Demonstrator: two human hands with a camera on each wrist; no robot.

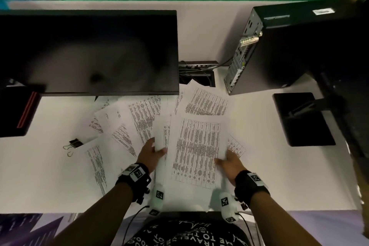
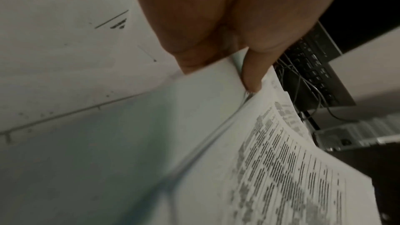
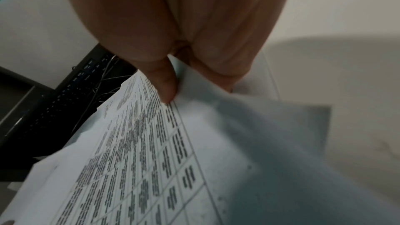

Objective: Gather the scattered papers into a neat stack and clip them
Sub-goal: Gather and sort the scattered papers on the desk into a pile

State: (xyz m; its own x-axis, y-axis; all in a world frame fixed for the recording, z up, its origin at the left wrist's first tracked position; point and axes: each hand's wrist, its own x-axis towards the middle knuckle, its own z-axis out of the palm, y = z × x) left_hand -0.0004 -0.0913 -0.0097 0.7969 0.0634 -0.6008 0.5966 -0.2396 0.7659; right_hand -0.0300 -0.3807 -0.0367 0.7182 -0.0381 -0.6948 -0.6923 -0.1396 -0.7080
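I hold a small bundle of printed sheets (image 1: 196, 150) above the white desk (image 1: 50, 175), lifted at the near middle. My left hand (image 1: 153, 151) pinches its left edge, thumb on top (image 2: 252, 74), fingers beneath. My right hand (image 1: 227, 161) pinches the right edge the same way, thumb (image 3: 164, 81) on the printed table. More printed papers (image 1: 139, 118) lie fanned out on the desk behind and to the left. A black binder clip (image 1: 74, 143) sits on the desk at the left, beside one sheet's corner.
A black monitor (image 1: 89, 52) looms over the far left, its base hidden. A black computer tower (image 1: 279, 52) stands at the far right, with a black pad (image 1: 301, 120) in front of it. A power strip with cables (image 1: 197, 66) lies between them. A dark box (image 1: 16, 114) is at the left edge.
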